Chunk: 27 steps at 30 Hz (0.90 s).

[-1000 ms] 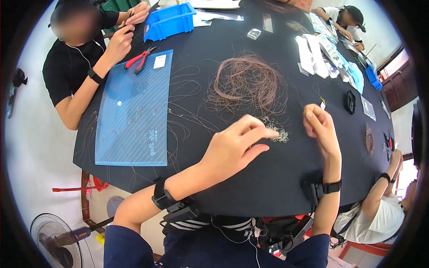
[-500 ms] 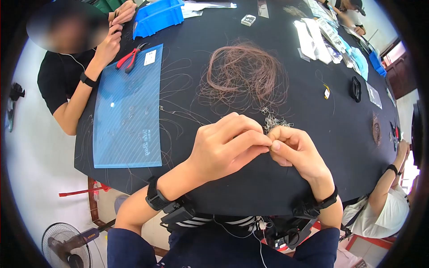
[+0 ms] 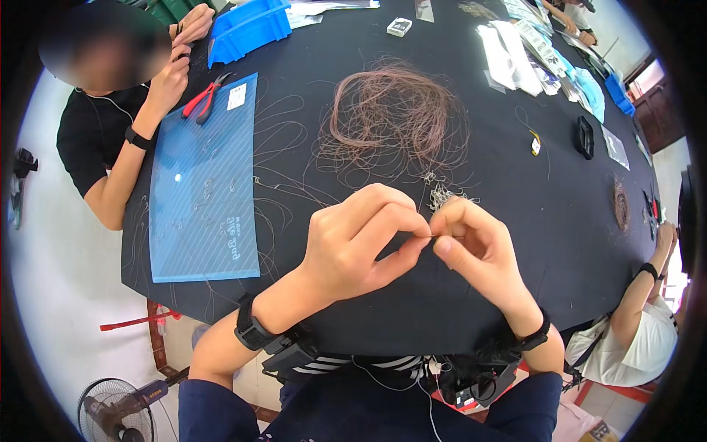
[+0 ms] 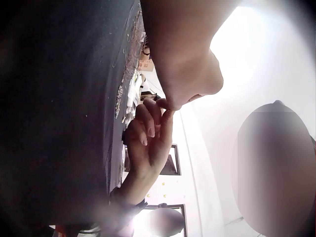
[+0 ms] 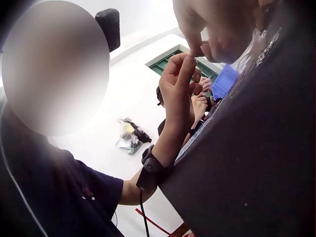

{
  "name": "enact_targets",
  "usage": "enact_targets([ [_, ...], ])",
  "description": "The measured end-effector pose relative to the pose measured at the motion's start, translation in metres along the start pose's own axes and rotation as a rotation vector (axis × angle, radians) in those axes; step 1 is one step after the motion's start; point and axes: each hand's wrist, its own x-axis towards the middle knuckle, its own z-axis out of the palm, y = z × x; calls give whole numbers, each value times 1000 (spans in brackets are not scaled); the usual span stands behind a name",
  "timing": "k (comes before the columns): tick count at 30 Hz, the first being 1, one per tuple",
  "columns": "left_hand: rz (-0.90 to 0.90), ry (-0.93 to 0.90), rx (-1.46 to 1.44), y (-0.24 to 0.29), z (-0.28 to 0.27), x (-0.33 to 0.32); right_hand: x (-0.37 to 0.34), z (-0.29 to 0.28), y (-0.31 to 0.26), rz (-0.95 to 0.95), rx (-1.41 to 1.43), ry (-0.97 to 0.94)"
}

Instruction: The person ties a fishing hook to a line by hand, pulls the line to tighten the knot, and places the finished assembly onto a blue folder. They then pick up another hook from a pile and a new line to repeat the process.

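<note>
Just in front of the pile of small metal pieces, the left hand and right hand meet at their fingertips. Thumb and forefinger of each pinch a tiny thin item, too small to identify. The left wrist view shows the left hand touching the raised right hand at the tips. In the right wrist view, the left hand and right hand also meet. A tangled coil of brown thread lies beyond the pile.
A blue file bag with red-handled pliers lies at left, loose threads beside it. Behind are a blue bin and a small box. White packets and a black band are at right. Other people sit around the table.
The right hand has come in from the right and the left hand has drawn back from the pile, so their fingertips meet. The head view has shifted slightly.
</note>
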Motion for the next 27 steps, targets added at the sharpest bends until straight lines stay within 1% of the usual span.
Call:
enact_targets([
  [3, 37, 8, -20, 1, -1, 2, 1, -3, 4, -293, -352, 45],
  [4, 40, 12, -26, 1, -1, 1, 1, 0, 3, -330, -356, 81],
  [7, 37, 4, -11, 4, -3, 1, 0, -1, 7, -464, -455, 105],
  [11, 48, 5, 0, 4, -4, 2, 0, -2, 7, -522, -471, 134],
  [14, -17, 56, -39, 9, -3, 1, -2, -3, 5, -531, -485, 142],
  [20, 110, 43, -27, 2, -2, -1, -3, -2, 5, -551, -522, 143],
  [27, 94, 27, -54, 4, -2, 0, -4, 0, 0, -638, -620, 158],
])
